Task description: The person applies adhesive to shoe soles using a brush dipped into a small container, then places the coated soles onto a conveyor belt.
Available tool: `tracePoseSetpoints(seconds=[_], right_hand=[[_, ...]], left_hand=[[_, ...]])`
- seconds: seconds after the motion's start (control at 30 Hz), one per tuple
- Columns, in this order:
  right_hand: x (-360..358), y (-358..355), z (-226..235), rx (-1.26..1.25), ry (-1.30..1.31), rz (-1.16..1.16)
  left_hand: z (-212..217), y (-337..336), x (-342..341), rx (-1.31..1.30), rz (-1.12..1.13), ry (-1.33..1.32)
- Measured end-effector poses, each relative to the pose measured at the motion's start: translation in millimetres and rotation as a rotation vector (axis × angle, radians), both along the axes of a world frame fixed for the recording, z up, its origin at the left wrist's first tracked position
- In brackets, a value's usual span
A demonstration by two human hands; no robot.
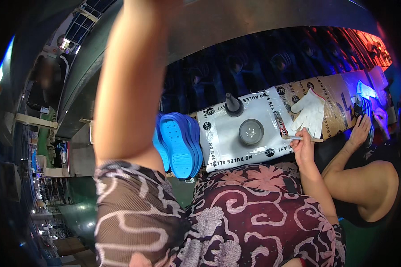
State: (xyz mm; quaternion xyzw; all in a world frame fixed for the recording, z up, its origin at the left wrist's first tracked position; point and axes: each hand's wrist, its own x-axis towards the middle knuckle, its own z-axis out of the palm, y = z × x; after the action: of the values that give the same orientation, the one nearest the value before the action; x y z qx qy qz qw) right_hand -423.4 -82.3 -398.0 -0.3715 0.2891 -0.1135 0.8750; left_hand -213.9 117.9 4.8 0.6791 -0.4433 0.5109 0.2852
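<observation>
My left arm (129, 89) stretches up across the picture, blurred, and its hand is beyond the top edge. In my right hand (303, 151) is a slim brush with a wooden handle (315, 139). Its tip points left over the white plastic sheet. Left of the brush stands a round grey bowl (261, 133) with some pale stuff inside. Behind the bowl a dark cone-topped container (232, 106) stands upright. A white glove (309, 116) lies just beyond my right hand.
Stacked blue foam shoe pieces (179, 142) sit left of the white printed sheet (223, 151). A dark conveyor with black shapes (254, 66) runs behind, under a metal hood (236, 22). At the right, a co-worker's arm (343, 153) reaches toward a blue-lit shoe (367, 107).
</observation>
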Motion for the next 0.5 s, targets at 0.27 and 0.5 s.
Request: tracePoseSetpoints(seconds=[0.27,0.5], right_hand=[[0.2,9.1,-6.6,-0.075,0.022,0.049],[9.2,5.8,-6.7,-0.136,0.049,0.033]], left_hand=[[-221.4,212.7,-153.5,0.088,0.445,0.892],[-276.2,300.0,-211.5,-0.132,0.759,1.288]])
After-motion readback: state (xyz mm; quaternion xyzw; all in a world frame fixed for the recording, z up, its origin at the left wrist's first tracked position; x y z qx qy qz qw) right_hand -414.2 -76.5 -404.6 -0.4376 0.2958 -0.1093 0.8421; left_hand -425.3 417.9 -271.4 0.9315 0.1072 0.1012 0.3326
